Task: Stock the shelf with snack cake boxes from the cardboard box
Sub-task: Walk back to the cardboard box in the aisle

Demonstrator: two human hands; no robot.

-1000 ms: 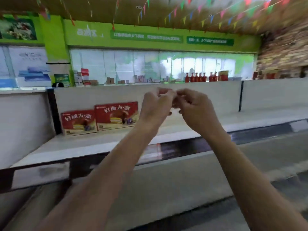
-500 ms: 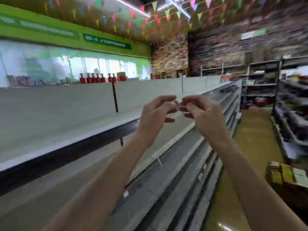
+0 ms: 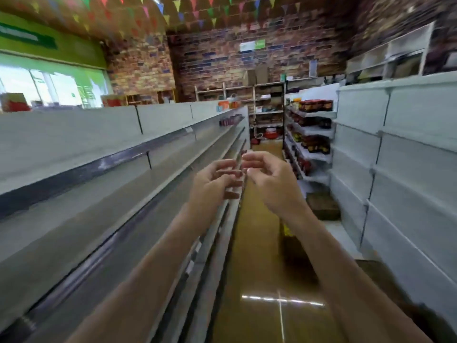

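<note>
Both my hands are raised in front of me over the aisle. The fingers of my left hand point(image 3: 214, 184) are loosely spread and hold nothing. My right hand point(image 3: 270, 179) is a small gap to its right, fingers loosely curled, with nothing visible in it. The long grey shelf point(image 3: 118, 186) runs along my left side and its boards are bare here. No snack cake box is in view. A brown box-like thing point(image 3: 322, 206) sits on the floor by the right shelving; I cannot tell what it is.
The glossy brown aisle floor point(image 3: 257, 256) runs ahead between the left shelf and a grey shelf unit point(image 3: 410, 174) on the right. Jars and bottles point(image 3: 315, 142) fill shelves further down on the right. A brick wall closes the far end.
The view has swung right, from the shelf with two red snack cake boxes to looking down the aisle. My fingertips, which were touching, have come apart.
</note>
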